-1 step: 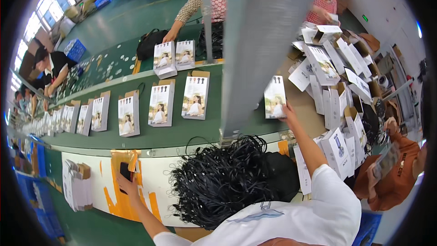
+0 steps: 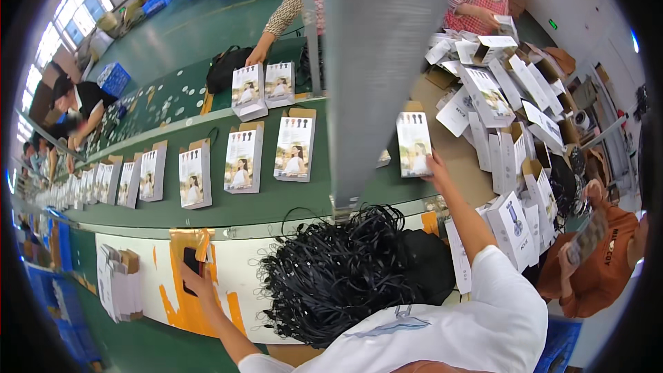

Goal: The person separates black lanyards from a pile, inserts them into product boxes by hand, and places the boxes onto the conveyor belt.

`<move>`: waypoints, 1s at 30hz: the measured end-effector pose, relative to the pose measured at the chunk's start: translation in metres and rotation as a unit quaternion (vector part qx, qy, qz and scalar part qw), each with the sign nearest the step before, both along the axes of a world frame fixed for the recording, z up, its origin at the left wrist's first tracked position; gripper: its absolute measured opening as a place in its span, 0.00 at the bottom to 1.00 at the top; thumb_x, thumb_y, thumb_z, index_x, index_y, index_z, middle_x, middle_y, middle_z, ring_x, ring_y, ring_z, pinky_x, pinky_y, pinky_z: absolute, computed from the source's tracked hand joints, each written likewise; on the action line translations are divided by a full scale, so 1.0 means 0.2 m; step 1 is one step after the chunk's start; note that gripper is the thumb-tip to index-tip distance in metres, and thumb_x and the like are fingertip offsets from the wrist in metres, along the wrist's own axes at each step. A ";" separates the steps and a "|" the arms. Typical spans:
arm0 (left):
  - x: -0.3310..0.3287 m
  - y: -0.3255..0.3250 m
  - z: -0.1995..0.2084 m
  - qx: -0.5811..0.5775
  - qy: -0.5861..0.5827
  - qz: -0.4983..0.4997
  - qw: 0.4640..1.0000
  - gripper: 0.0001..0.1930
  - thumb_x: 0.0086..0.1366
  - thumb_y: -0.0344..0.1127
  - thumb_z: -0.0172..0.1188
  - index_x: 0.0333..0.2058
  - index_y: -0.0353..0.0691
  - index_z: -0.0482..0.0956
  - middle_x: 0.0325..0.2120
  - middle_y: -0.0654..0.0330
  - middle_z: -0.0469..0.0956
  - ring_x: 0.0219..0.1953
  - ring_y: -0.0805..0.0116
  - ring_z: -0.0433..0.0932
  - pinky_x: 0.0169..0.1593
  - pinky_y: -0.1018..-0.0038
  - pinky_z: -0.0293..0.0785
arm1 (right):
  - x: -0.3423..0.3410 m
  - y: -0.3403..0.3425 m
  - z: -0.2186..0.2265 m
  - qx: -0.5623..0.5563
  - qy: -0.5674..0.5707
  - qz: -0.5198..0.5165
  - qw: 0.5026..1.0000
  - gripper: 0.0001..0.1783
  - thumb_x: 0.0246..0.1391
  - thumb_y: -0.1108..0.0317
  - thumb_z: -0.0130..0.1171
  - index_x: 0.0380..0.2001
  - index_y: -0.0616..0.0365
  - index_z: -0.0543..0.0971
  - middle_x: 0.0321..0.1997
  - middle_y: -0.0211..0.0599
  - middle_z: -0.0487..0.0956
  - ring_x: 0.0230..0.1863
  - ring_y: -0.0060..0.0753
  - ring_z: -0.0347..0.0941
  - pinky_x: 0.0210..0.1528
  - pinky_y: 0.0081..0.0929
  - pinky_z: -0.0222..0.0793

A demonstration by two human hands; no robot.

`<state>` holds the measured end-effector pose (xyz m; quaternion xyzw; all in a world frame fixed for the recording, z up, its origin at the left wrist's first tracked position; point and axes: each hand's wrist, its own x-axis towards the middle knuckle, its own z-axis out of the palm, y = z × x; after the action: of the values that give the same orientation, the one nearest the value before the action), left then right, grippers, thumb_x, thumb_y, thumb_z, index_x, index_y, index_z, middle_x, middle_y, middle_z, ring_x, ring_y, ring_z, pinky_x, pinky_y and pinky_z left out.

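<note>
Right hand (image 2: 436,164) grips a printed retail box (image 2: 414,144) by its lower corner, fingers closed on it, setting it on the green conveyor belt (image 2: 276,200). Left hand (image 2: 197,278) rests on a small dark device (image 2: 191,260) at the table edge; its grip is unclear. Seven or more boxes already lie in a row on the belt (image 2: 295,145), while a heap of unplaced boxes (image 2: 511,131) waits to the right, beside a tangle of black cords (image 2: 331,276).
</note>
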<state>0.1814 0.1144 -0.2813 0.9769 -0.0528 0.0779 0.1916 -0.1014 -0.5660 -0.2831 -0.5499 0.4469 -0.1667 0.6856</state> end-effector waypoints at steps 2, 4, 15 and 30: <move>-0.12 -0.08 0.03 -0.013 -0.035 -0.035 0.999 0.42 0.46 0.27 0.64 0.60 0.35 0.50 0.58 0.46 0.55 0.58 0.47 0.56 0.60 0.60 0.52 | 0.08 -0.07 -0.04 -0.009 -0.004 -0.001 1.000 0.33 0.55 0.47 0.47 0.62 0.36 0.53 0.56 0.32 0.66 0.52 0.39 0.64 0.47 0.50 0.62; -0.27 -0.32 0.14 -0.197 -0.019 -0.134 0.971 0.38 0.50 0.26 0.60 0.59 0.34 0.51 0.58 0.47 0.56 0.60 0.50 0.55 0.62 0.62 0.48 | 0.12 -0.19 -0.07 -0.065 0.032 -0.057 0.996 0.32 0.57 0.48 0.45 0.62 0.42 0.53 0.56 0.36 0.67 0.53 0.43 0.64 0.47 0.56 0.60; -1.36 -1.22 0.52 -0.294 0.219 -0.353 0.861 0.25 0.53 0.26 0.55 0.52 0.35 0.64 0.51 0.49 0.67 0.54 0.54 0.66 0.57 0.69 0.59 | -0.49 1.06 0.56 -0.448 0.113 0.481 0.746 0.24 0.44 0.58 0.59 0.46 0.53 0.72 0.44 0.40 0.73 0.46 0.47 0.67 0.45 0.40 0.67; -1.77 -1.41 0.87 -0.366 0.230 -0.495 0.754 0.20 0.58 0.26 0.50 0.51 0.34 0.66 0.49 0.52 0.70 0.52 0.59 0.68 0.55 0.72 0.61 | -0.91 1.32 0.92 -0.483 -0.049 0.317 0.815 0.08 0.47 0.73 0.54 0.33 0.56 0.76 0.23 0.34 0.75 0.26 0.33 0.72 0.28 0.27 0.66</move>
<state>-0.1730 -0.1677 -0.1073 0.6583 -0.4506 -0.2418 0.5524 -0.2833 -0.3024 -0.0999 -0.9126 0.0756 -0.1617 0.3679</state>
